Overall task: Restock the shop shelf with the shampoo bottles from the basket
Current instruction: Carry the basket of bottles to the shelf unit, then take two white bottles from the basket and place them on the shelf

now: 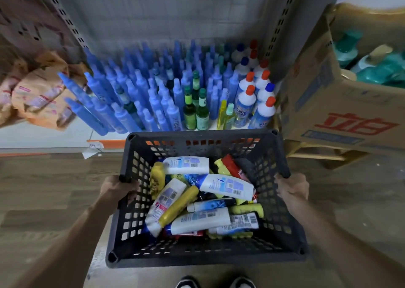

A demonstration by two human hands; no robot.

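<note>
1. The dark grey perforated plastic basket [203, 257] hangs in front of the low shop shelf [43, 134], carried above the wooden floor [43, 200].
2. The left hand [118, 189] is closed around the basket's left rim; the right hand [292, 188] is closed around the right rim.
3. Inside lie the white, yellow and red plastic shampoo bottles [225, 185], heaped on their sides and crossing each other.
4. Loaded like this the basket is probably fairly heavy; its stiff rim suits a two-handed hold.
5. Each bottle looks rigid, smooth and likely slippery, so grip around the body's middle, not the cap.
6. The shelf already holds crowded blue bottles [131, 90]; open room looks scarce.
</note>
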